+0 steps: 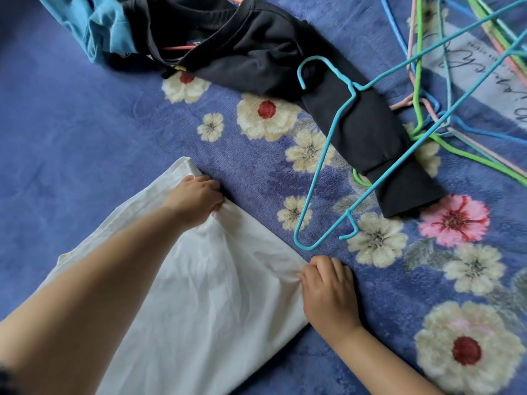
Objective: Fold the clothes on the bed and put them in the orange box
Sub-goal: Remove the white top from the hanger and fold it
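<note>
Left hand [196,198]: fingers curled, pinching the far edge of the white garment [199,303], bunching the cloth under the knuckles.
Right hand [328,292]: fingers curled tight, gripping the same edge nearer the body.
White garment: lies flat on the bed, spread toward the lower left, partly under the left forearm.
Bed cover [85,124]: blue plush with cream, red and pink flowers.
Black sweatshirt [273,49]: beyond the hands, one sleeve stretched toward the right.
Teal hanger [323,163]: lies across that sleeve.
Other hangers [422,81]: tangled at upper right.
Blue garment [105,27]: top left, touching the sweatshirt.
</note>
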### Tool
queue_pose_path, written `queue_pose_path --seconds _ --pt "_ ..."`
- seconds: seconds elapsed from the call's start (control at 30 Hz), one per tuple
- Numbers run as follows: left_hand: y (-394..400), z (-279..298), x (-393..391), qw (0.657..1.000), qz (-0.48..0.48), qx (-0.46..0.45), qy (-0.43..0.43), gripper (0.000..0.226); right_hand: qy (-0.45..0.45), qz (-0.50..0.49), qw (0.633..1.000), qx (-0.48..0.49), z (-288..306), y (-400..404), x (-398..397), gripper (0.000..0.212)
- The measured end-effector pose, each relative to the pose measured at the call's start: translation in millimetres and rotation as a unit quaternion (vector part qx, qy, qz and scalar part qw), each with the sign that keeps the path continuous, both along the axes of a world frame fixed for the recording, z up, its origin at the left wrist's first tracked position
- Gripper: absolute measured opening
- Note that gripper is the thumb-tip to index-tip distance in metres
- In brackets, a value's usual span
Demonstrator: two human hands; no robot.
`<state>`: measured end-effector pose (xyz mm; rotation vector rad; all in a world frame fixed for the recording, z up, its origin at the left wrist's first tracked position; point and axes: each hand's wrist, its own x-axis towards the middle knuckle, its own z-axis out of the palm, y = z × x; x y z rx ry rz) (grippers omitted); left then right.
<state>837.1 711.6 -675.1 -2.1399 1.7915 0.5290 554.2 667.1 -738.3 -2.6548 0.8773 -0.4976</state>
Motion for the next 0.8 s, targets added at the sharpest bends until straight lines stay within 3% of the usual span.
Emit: queue_pose_path --seconds 0.23,0.3,0.5,0.57,0.63,0.67,0.73,0.8 --pt "-23.6 23.3 6.7 0.988 -0.012 -0.140 -0.061 0.010 -0.023 -0.002 0.999 0.032 9.1 -3.8 -4.8 0.014" --pt "-36.4 24.5 6.7 0.984 -0.045 -0.153 -0.074 0.019 -0.007 -0.006 0.999 0.048 15.2 -6.8 -5.6 0.022" --pt "-35.7 0.7 7.0 0.992 -0.080 -0.057 -0.073 0.032 0.037 0.027 0.997 0.060 15.4 -17.2 -0.7 0.026" --pt "-35.5 -1.8 11.2 0.988 -0.088 -0.082 -0.097 0.033 -0.040 0.037 0.986 0.158 11.6 -23.6 -5.9 0.023" --pt "-37.3 -3.7 12.9 0.982 -0.100 -0.104 -0.122 0.005 -0.113 0.011 0.954 0.277 12.2 -29.5 -16.2 0.021" --pt "-38.9 -3.5 12.9 0.981 -0.100 -0.097 -0.137 0.019 -0.123 0.007 0.945 0.304 14.4 -30.5 -21.5 0.019" --pt "-39.8 -9.2 13.3 0.975 -0.101 -0.109 -0.165 0.036 -0.092 0.028 0.959 0.265 17.1 -27.5 -31.4 0.007" --pt "-45.8 -12.9 11.3 0.970 -0.076 -0.098 -0.211 0.039 -0.032 0.039 0.980 0.195 14.8 -21.0 -35.9 0.009"
